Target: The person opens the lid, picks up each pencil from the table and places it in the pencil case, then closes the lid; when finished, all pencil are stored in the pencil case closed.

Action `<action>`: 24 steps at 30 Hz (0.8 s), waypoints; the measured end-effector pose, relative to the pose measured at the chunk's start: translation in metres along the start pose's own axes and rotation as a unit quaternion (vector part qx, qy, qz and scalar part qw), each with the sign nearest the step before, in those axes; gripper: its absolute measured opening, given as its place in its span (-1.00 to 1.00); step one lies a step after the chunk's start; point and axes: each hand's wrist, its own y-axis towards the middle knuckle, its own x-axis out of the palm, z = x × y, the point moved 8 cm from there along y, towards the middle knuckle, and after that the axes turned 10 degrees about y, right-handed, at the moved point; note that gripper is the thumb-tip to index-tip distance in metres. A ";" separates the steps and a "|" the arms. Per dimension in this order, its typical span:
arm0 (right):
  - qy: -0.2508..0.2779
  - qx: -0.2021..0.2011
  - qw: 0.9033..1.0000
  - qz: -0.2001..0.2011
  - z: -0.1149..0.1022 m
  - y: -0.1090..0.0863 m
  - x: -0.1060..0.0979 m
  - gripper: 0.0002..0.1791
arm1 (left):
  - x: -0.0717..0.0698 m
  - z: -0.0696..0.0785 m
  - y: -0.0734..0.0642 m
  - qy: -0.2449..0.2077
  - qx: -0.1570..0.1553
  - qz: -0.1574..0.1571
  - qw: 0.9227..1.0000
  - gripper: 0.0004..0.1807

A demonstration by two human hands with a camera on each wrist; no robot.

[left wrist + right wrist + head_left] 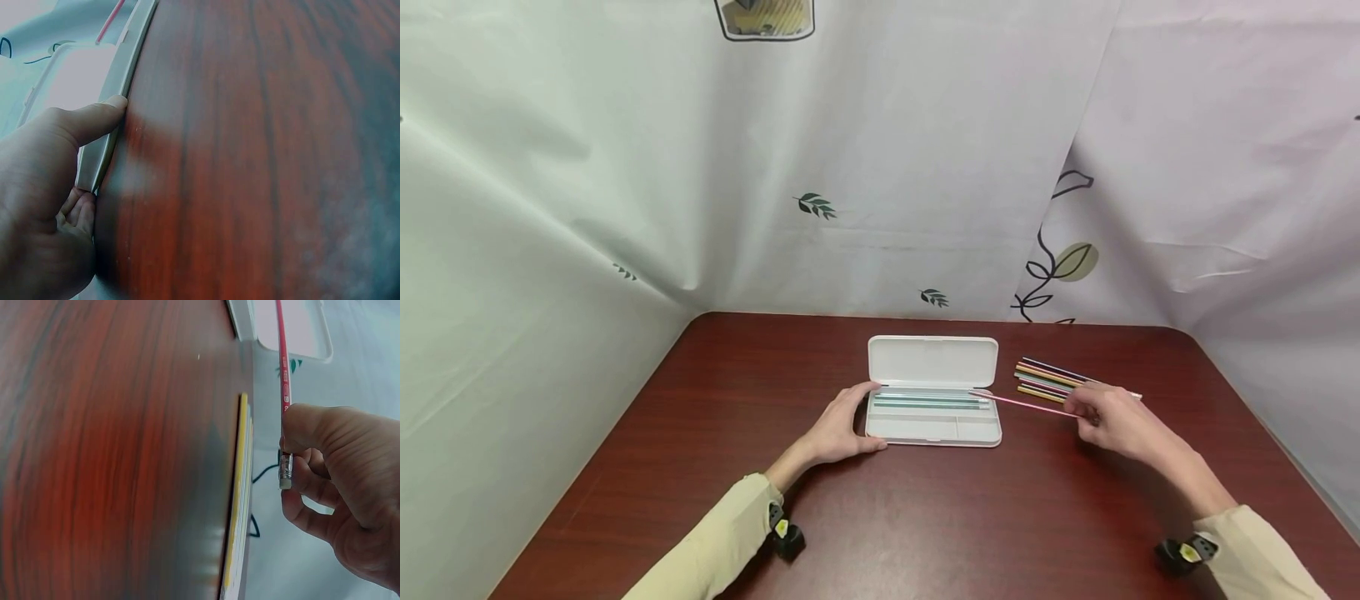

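A white pencil case (916, 427) lies on the table with its lid (932, 361) folded back. Several teal pencils (925, 405) rest side by side in its long rear compartment. My left hand (838, 429) holds the case by its left end, thumb (100, 120) on the near edge and the other fingers around the corner. My right hand (1120, 422) pinches a pink pencil (284, 375) close to its eraser end. The pencil slants left, its far end over the right side of the rear compartment.
Several loose pencils (1037, 383) of mixed colours lie to the right of the case, partly behind the right hand. The dark red-brown wooden table (925, 525) meets white cloth walls (895, 167) at the back and sides.
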 end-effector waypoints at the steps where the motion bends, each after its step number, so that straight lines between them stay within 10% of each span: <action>1: 0.002 0.002 1.000 -0.004 -0.001 0.002 0.002 -0.65 | 0.000 0.000 0.000 -0.001 0.000 0.000 1.000 -0.02; 24: 0.011 0.006 0.999 -0.048 -0.020 0.040 0.035 -0.70 | -0.001 0.001 0.000 -0.003 -0.005 -0.004 1.000 -0.02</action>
